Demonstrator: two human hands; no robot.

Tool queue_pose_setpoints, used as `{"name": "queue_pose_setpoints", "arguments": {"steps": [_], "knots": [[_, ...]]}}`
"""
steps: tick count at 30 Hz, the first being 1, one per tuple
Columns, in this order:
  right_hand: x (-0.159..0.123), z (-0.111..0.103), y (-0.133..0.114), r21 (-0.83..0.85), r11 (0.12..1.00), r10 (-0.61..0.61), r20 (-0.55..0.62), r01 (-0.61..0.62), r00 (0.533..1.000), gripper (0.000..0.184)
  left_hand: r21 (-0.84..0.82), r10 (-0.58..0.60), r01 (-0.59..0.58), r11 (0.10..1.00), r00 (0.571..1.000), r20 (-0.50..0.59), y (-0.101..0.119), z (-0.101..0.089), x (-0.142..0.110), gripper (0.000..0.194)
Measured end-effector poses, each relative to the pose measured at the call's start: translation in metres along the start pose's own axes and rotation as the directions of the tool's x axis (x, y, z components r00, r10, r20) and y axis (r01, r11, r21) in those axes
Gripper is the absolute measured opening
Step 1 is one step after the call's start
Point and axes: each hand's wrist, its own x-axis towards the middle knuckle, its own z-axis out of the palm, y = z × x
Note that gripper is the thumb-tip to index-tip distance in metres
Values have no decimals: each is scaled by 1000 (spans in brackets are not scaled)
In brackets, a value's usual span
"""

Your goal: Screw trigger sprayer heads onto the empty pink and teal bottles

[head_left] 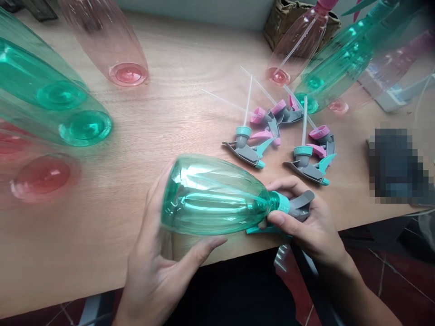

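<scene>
A clear green spray bottle point(210, 199) lies sideways between my hands above the table's front edge. My left hand point(158, 262) cups its wide base, with fingers behind the bottle and the thumb stretched along below it. At the neck, my right hand point(314, 231) grips around the turquoise collar point(282, 202) and the grey spray head point(302, 206). The spray head sits on the bottle's mouth, and its turquoise trigger point(261, 230) points down toward me. A thin tube shows faintly inside the bottle.
Several loose spray heads with tubes, turquoise point(244, 147) and pink point(268, 127), lie beyond the bottle. Green bottles point(84, 127) and pink bottles point(129, 74) stand left. Bottles with heads point(299, 45) stand back right, near a brown box point(285, 20). A blurred-out dark object point(394, 163) lies right.
</scene>
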Motion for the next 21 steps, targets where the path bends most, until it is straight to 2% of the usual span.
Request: {"name": "queue_pose_setpoints", "arguments": {"steps": [7, 11, 13, 18, 21], "knots": [[1, -2, 2, 22, 1000, 10, 52, -11, 999, 27, -28, 21, -23, 999, 998, -59, -5, 3, -6, 81], [0, 1, 1, 43, 999, 10, 40, -11, 999, 29, -62, -31, 28, 998, 999, -38, -5, 1, -7, 107], [0, 2, 1, 43, 999, 7, 43, -9, 999, 30, -78, -44, 42, 996, 999, -28, -4, 0, -7, 112], [0, 1, 1, 66, 998, 13, 62, -18, 998, 29, -79, -36, 27, 997, 993, -114, 5, 3, -6, 90], [-1, -1, 2, 86, 996, 28, 45, -32, 999, 28, -57, -37, 30, 998, 992, -121, 7, 6, -4, 80]]}}
